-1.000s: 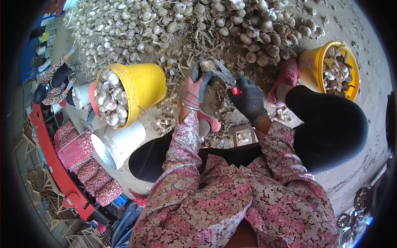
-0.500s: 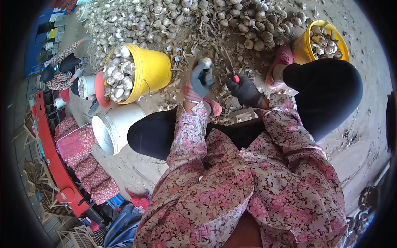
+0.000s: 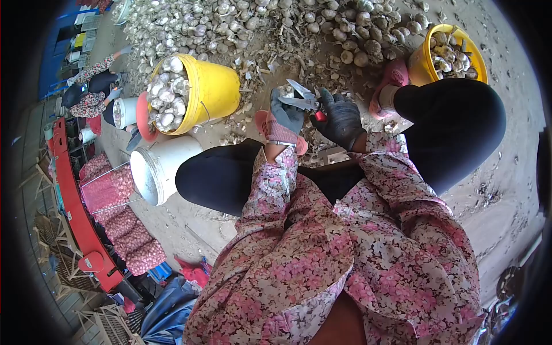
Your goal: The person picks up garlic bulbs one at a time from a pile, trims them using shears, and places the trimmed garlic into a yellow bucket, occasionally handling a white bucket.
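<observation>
In my gloved right hand (image 3: pixel 341 119) is a pair of pruning shears (image 3: pixel 301 103) with a red handle, fingers wrapped round it. The blades stand apart and point left toward my left hand. My left hand (image 3: pixel 288 118), in a grey and pink glove, is closed on a garlic bulb (image 3: pixel 286 90); only a pale bit shows at the fingertips, behind the blades. Dry stalks and peelings lie on the ground around both hands. Ahead spreads a large heap of garlic bulbs (image 3: pixel 230 26).
A yellow bucket (image 3: pixel 215 89) of garlic leans at the left, another yellow bucket (image 3: pixel 424 64) stands by my right foot. A white bucket (image 3: pixel 172 167) lies near my left knee. Farther left are a co-worker (image 3: pixel 92 95), a red beam (image 3: pixel 75 213) and filled mesh sacks (image 3: pixel 129 236).
The shears have swung from pointing up to pointing left, and their blades have spread. My left hand has come slightly right and lower, closer to the blades.
</observation>
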A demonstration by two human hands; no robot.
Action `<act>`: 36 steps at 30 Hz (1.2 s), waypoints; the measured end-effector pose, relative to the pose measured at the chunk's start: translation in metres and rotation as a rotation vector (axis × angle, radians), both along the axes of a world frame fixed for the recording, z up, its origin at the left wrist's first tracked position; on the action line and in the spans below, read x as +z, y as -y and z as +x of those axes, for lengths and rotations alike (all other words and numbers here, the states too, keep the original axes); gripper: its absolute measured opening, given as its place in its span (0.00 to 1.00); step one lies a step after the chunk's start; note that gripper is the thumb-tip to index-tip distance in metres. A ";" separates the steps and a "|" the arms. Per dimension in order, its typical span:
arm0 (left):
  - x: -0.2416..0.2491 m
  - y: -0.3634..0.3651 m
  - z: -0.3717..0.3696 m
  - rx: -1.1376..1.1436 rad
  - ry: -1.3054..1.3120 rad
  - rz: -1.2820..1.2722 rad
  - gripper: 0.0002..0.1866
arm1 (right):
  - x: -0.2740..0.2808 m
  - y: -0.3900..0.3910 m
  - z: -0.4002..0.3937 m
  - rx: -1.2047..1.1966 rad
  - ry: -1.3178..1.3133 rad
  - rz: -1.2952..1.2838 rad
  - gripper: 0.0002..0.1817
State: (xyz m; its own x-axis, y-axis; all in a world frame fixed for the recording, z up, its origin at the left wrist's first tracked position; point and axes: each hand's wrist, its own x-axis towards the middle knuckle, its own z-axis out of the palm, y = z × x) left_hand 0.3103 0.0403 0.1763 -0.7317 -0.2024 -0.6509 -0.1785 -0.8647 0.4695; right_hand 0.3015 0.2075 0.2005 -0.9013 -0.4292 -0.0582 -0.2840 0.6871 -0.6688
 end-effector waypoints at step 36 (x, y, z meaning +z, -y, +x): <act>-0.061 0.012 -0.180 -0.773 -0.003 -1.001 0.16 | -0.055 0.023 -0.030 -1.282 1.209 -1.321 0.14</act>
State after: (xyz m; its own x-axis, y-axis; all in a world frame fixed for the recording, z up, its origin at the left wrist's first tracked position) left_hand 0.1304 0.0287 0.1158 -0.8799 -0.1239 -0.4587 -0.4748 0.1974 0.8576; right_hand 0.2713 0.1846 0.1455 -0.4165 -0.0581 -0.9073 0.6125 -0.7554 -0.2328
